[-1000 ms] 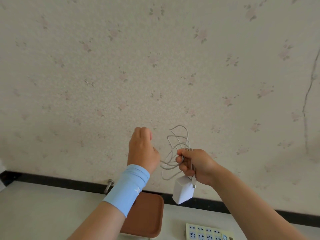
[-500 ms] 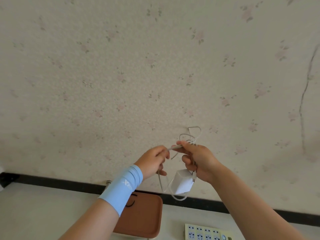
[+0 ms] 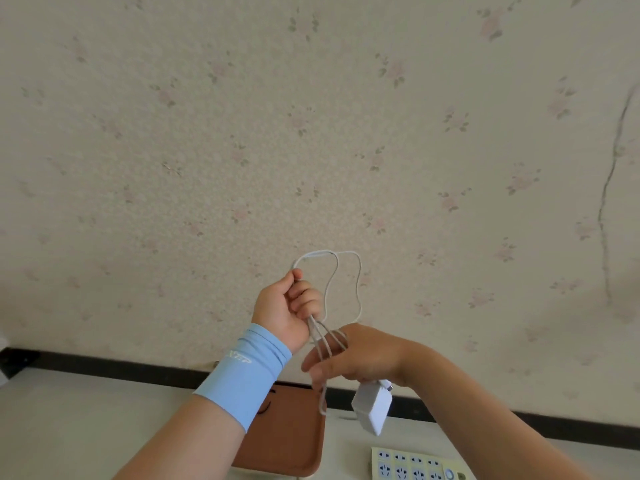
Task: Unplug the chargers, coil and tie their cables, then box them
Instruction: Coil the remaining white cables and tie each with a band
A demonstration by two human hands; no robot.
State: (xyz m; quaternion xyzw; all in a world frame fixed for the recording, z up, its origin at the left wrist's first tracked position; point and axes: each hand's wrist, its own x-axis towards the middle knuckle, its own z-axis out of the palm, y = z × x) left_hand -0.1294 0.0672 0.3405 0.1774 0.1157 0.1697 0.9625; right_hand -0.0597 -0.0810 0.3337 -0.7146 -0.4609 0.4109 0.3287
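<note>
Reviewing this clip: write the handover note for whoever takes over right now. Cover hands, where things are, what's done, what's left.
Left hand: grips the bunched cable, with a loop standing above the fist.
Right hand: just below, fingers stretched out with strands lying across them; its grip is hidden.
Charger: hangs under the right palm, above the table, between the brown tray and the power strip.
Done: this charger is unplugged and its cable partly coiled.
Left: finish the coil, tie it, box it. No box or other chargers are in view.
</note>
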